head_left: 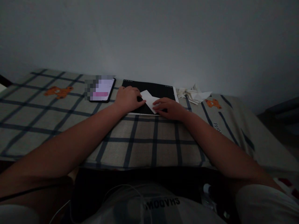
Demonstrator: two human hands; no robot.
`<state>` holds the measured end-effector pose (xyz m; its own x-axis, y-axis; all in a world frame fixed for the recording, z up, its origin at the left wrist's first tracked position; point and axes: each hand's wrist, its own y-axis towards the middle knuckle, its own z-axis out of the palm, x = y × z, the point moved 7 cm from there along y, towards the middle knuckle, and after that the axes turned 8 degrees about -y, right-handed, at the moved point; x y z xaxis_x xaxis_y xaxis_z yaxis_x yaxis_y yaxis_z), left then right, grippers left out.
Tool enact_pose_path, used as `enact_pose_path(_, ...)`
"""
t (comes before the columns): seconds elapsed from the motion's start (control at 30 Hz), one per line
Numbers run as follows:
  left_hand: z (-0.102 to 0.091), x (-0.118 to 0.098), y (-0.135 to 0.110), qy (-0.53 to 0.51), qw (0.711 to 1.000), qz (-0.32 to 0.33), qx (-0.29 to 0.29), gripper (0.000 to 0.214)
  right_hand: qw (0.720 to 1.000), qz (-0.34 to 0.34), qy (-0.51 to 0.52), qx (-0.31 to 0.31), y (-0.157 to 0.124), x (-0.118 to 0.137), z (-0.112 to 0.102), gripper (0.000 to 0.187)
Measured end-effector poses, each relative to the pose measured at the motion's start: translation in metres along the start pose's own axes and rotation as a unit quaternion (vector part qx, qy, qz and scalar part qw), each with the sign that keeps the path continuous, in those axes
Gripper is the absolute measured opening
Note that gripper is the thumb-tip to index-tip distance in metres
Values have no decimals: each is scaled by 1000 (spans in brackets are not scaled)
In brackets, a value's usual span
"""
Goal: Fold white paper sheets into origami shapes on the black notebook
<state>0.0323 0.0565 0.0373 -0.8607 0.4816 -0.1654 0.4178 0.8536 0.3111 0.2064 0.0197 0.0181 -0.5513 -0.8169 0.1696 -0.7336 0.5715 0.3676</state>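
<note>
A small folded white paper (149, 99) lies on a black tablet-like board (158, 89) at the far side of the checked cloth. My left hand (127, 99) rests on the board at the paper's left edge, its fingers curled and its fingertips pressing the paper. My right hand (170, 108) lies flat at the paper's lower right corner, fingers stretched onto it. Both hands hold the paper down against the board.
A lit phone (102, 90) lies left of the board. A heap of folded white papers (193, 94) sits to the right of it. The checked cloth (140, 137) with orange bear prints covers the surface, which ends at a plain wall behind.
</note>
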Motion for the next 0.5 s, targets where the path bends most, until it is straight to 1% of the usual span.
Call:
enact_pose_path(0.1,0,-5,-4,4,1000,-12,14,48,1000,0,-2,-5,-1,-1,1,26)
enact_pose_path(0.23,-1,-15,-8,26,999,-16,16,61,1000,-7,-1,-14,-2,-3,2,26)
enact_pose_path(0.37,0,-20,-10,40,999,-19,14,66,1000,-1,-8,-9,-3,-3,3,27)
enact_pose_path(0.5,1,-18,-10,38,999,-34,15,71,1000,3,-7,0,-2,-3,2,27)
